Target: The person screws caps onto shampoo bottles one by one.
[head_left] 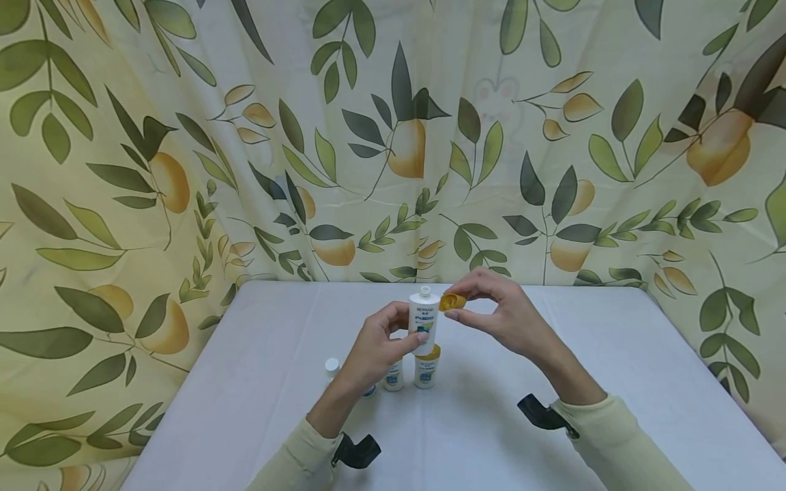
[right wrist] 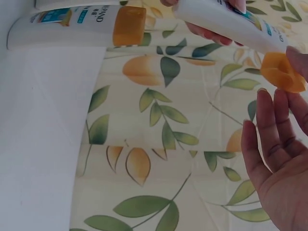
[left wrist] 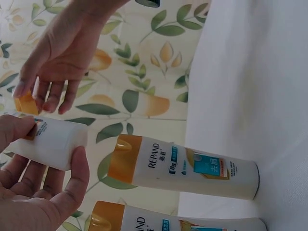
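My left hand (head_left: 382, 342) holds a white shampoo bottle (head_left: 425, 315) upright above the table, thumb across its label. The bottle's narrow white neck (head_left: 425, 291) is bare. Just right of the neck, my right hand (head_left: 500, 310) pinches an orange cap (head_left: 452, 302) between thumb and fingers, its hollow underside facing the head camera. In the right wrist view the cap (right wrist: 283, 72) is close beside the bottle's top. A capped shampoo bottle (head_left: 426, 368) with an orange cap stands on the table below the held one.
A second similar bottle (head_left: 394, 376) stands to its left, partly hidden by my left hand. Farther left is a white-capped bottle (head_left: 332, 367), mostly behind my forearm. The white table (head_left: 295, 327) ends at a patterned curtain (head_left: 381, 204).
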Action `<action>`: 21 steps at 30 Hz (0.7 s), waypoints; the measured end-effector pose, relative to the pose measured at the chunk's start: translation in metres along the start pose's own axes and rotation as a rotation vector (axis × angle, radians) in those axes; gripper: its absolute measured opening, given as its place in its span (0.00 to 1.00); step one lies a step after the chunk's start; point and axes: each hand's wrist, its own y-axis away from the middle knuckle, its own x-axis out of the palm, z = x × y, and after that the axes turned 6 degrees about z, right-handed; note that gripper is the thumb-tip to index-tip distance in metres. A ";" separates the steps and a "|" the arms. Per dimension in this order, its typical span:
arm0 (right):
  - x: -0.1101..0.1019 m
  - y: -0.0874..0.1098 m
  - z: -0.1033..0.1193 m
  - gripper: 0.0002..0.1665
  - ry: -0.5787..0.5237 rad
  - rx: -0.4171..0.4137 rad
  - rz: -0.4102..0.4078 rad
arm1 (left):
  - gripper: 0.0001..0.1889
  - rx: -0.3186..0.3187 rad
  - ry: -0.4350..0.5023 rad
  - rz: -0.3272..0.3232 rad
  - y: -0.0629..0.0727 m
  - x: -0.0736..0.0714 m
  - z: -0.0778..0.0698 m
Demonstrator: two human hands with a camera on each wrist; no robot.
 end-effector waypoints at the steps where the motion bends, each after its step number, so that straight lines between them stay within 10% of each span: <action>1: 0.000 0.000 0.000 0.18 -0.002 0.002 0.000 | 0.19 0.001 -0.001 0.001 0.000 0.000 0.000; 21: -0.006 -0.007 0.003 0.21 -0.039 0.012 0.064 | 0.21 -0.005 -0.002 0.007 0.001 0.003 0.001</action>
